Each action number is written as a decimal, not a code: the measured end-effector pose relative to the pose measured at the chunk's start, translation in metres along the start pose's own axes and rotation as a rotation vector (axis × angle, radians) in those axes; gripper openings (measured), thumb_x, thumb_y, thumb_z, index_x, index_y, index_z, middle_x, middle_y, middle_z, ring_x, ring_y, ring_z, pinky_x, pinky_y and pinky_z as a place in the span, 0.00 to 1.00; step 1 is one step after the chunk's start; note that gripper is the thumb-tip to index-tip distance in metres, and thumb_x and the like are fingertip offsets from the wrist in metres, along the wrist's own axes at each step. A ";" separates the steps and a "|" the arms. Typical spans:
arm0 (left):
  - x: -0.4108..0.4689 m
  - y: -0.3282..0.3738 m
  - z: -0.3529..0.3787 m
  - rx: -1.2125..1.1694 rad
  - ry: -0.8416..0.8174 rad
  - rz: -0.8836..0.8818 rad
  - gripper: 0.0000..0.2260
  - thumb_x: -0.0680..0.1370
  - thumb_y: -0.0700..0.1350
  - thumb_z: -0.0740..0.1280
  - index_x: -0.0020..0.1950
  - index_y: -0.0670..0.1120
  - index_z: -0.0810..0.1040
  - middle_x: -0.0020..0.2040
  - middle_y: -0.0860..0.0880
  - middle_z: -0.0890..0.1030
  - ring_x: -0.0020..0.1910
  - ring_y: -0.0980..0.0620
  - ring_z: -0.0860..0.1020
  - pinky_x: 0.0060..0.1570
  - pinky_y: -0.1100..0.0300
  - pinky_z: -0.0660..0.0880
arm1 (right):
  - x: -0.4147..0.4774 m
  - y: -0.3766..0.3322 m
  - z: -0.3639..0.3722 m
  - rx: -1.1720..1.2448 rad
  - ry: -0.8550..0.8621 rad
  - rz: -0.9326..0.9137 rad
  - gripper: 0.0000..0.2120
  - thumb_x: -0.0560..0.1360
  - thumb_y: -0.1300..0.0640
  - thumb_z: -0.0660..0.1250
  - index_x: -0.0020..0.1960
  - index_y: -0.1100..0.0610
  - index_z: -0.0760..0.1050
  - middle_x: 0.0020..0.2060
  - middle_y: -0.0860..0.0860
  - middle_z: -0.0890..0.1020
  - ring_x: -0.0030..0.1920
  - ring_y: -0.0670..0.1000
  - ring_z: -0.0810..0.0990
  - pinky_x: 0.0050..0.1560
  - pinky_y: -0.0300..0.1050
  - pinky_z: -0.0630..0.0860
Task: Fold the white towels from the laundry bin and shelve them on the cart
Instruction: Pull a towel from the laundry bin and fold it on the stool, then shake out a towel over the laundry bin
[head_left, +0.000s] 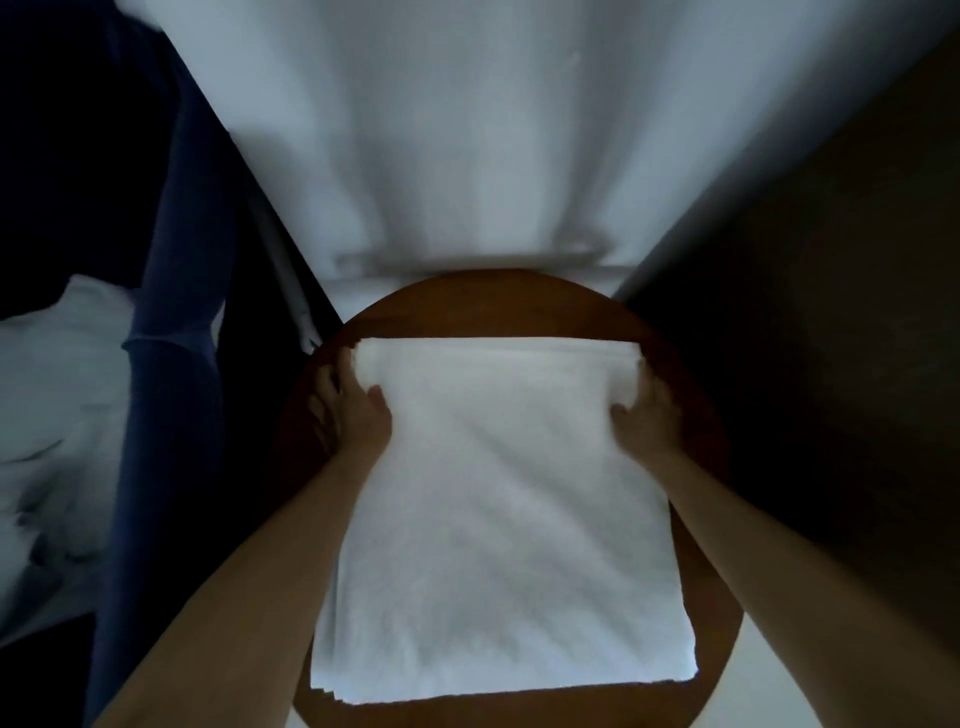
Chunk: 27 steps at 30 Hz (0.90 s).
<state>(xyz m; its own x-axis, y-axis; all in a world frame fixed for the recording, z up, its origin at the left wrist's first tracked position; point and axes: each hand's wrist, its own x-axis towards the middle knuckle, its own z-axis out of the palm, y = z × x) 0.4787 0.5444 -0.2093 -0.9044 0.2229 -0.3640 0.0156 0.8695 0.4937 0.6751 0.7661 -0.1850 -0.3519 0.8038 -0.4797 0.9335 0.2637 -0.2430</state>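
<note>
A folded white towel (498, 519) lies flat in several layers on a round brown wooden table (467, 306). It covers the tabletop from the middle down to 6 o'clock, where its stacked layer edges show just inside the near rim. Its far edge runs straight across, short of the rim at 12 o'clock, and a bare crescent of wood shows beyond it.

Both hands are on the towel's far end, well apart from each other. The left hand (353, 410) is at the towel's 10 o'clock corner, with the thumb lying on top of the cloth and the fingers wrapped down along the side edge against the table, clamping the layers. The right hand (647, 415) mirrors it at the 2 o'clock corner, with the thumb on top and the fingers curled round the side edge. Both bare forearms reach in from 7 and 5 o'clock, lying along the towel's two long sides.

Beyond the table at 12 o'clock spreads a wide white sheet (493, 130) with soft creases, its hem just behind the far rim. At 9 o'clock hangs a band of dark blue cloth (176, 364), and past it lies a rumpled heap of white cloth (52, 415). The area at 3 o'clock is too dark to make out.
</note>
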 end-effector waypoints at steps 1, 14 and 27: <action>-0.009 0.001 -0.004 0.013 -0.017 0.043 0.27 0.79 0.42 0.62 0.76 0.48 0.57 0.75 0.42 0.56 0.71 0.38 0.57 0.70 0.47 0.57 | -0.009 -0.001 -0.001 -0.065 -0.025 -0.037 0.31 0.79 0.55 0.59 0.77 0.54 0.48 0.75 0.59 0.54 0.73 0.61 0.55 0.72 0.51 0.54; -0.152 0.067 -0.153 -0.079 0.006 0.417 0.19 0.80 0.41 0.60 0.71 0.43 0.68 0.69 0.44 0.70 0.67 0.45 0.69 0.67 0.57 0.64 | -0.149 -0.071 -0.129 -0.082 0.001 -0.515 0.21 0.79 0.54 0.61 0.70 0.59 0.68 0.70 0.57 0.67 0.71 0.56 0.64 0.70 0.44 0.59; -0.327 -0.050 -0.322 -0.099 0.346 0.264 0.18 0.81 0.43 0.58 0.71 0.46 0.66 0.71 0.46 0.68 0.63 0.44 0.73 0.57 0.53 0.70 | -0.362 -0.140 -0.155 -0.138 -0.098 -0.865 0.19 0.80 0.53 0.58 0.69 0.58 0.68 0.67 0.56 0.71 0.66 0.56 0.70 0.64 0.44 0.65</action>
<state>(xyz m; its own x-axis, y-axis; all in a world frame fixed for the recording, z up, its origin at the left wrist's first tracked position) 0.6368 0.2866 0.1393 -0.9647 0.2562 0.0617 0.2390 0.7523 0.6140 0.6823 0.5210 0.1531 -0.9378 0.2447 -0.2463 0.3347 0.8259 -0.4538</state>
